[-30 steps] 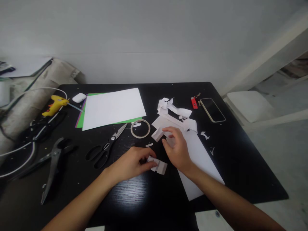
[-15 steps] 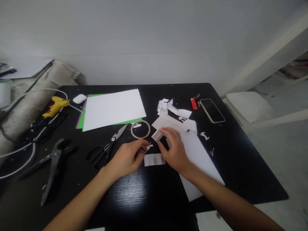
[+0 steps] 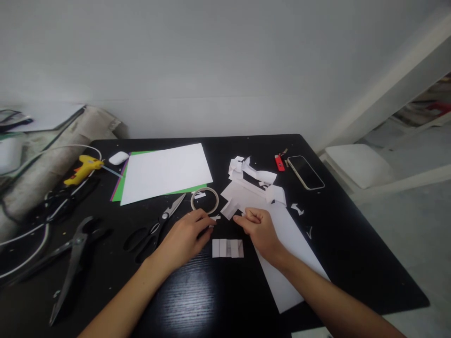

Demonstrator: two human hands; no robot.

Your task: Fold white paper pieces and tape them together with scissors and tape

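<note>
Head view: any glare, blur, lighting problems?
Head view: streaky glare on the black tabletop, below-left of the folded paper strip; head view: dim, scissors low-contrast at the handles; head view: soft detail, paper scrap near left hand indistinct.

Folded white paper strip (image 3: 227, 248), creased into panels, crosswise on the black tabletop (image 3: 355, 244)

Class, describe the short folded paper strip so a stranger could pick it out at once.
On the black table, find the left hand and the right hand. Between them, slightly nearer the viewer, lies the short white paper strip. Unlike the slanted folded piece beyond, it lies straight across, creased into side-by-side panels.
</note>
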